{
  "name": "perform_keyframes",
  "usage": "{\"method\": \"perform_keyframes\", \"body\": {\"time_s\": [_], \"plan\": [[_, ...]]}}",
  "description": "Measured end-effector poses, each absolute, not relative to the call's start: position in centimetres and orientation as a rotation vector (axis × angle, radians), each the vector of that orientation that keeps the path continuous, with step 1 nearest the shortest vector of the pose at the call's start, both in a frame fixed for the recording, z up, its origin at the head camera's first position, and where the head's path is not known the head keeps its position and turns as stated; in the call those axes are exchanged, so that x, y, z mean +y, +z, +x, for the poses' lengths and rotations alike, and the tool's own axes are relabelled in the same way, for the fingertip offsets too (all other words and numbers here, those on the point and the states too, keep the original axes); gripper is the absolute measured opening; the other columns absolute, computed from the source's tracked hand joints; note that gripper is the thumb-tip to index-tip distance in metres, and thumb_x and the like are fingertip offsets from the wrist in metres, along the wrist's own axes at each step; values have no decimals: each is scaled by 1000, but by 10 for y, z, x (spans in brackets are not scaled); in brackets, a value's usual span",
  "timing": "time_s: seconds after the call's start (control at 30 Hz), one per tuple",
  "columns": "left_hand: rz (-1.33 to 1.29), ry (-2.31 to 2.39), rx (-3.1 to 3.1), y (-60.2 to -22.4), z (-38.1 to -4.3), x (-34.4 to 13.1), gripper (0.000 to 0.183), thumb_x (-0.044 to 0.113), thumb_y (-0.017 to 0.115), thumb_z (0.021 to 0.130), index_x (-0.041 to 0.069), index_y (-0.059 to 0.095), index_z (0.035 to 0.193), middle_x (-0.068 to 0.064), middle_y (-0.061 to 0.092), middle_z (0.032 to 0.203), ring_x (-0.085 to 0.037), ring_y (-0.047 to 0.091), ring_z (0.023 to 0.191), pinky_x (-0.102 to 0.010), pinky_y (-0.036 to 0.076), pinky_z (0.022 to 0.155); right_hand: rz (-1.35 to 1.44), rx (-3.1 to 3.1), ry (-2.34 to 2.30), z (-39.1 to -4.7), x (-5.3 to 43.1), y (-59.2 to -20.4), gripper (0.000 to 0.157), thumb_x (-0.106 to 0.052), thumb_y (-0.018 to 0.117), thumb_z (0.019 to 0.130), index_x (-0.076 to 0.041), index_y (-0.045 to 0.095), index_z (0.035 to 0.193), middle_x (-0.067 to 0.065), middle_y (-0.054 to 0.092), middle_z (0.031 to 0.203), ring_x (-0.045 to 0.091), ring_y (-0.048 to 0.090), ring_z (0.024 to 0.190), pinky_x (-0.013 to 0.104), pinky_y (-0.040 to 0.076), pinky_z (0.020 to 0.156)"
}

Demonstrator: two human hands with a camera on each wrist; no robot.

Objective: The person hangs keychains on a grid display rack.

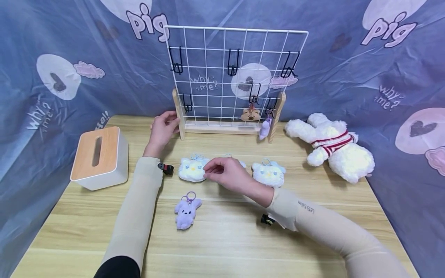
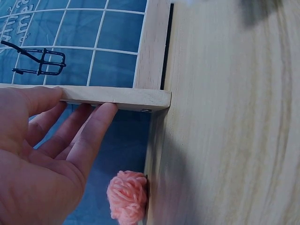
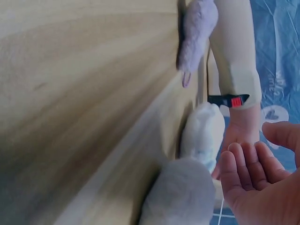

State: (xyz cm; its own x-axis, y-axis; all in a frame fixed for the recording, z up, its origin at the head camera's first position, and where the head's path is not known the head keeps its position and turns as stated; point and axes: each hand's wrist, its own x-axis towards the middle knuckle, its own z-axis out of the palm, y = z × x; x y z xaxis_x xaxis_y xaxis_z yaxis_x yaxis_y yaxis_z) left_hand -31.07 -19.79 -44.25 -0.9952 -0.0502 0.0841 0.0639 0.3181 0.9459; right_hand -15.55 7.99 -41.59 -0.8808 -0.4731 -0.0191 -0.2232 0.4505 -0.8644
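Left hand (image 1: 163,129) at the left wooden post (image 1: 178,112) of a white wire-grid rack (image 1: 236,29), the post pinched between thumb on one side and fingertips on the other. Right hand (image 1: 229,172) above a row of three white cat-faced plush charms, fingers loosely bent and holding nothing, tips at the right edge of the leftmost charm (image 1: 190,170); contact with it impossible to tell. Middle charm (image 1: 243,165) largely hidden by the right hand, with only a small part and its ring showing; rightmost charm (image 1: 269,175) face up beside the right wrist, ring toward the rack. Closer to the viewer, on the wooden tabletop (image 1: 243,243), a lavender plush charm (image 1: 185,214) lying face up, ring likewise toward the rack. On the grid, six black hooks (image 1: 233,70), three high and three low; from the lower middle one, a brown plush charm (image 1: 251,114); from the lower right one, a small lavender pendant (image 1: 265,129). At far left, a white tissue box (image 1: 106,162) with wood-toned, slotted lid; right of the rack, a white plush animal (image 1: 333,148) in a red-striped garment, lying down. In the left wrist view, a pink yarn ball (image 2: 127,197) near the left hand, apart from the post. Behind the rack, blue-grey printed cloth (image 1: 139,77).
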Motion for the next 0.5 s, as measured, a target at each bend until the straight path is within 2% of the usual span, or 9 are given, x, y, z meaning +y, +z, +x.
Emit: {"method": "perform_keyframes", "body": {"time_s": [0.5], "plan": [[7, -1789, -2477, -441, -311, -197, 42, 16, 64, 115, 2, 62, 155, -25, 67, 152, -35, 72, 130, -41, 71, 107, -728, 2423, -1295, -145, 59, -429, 18, -13, 85, 99, -6, 84, 115, 3, 84, 101, 1, 71, 89, 16, 64, 83]]}}
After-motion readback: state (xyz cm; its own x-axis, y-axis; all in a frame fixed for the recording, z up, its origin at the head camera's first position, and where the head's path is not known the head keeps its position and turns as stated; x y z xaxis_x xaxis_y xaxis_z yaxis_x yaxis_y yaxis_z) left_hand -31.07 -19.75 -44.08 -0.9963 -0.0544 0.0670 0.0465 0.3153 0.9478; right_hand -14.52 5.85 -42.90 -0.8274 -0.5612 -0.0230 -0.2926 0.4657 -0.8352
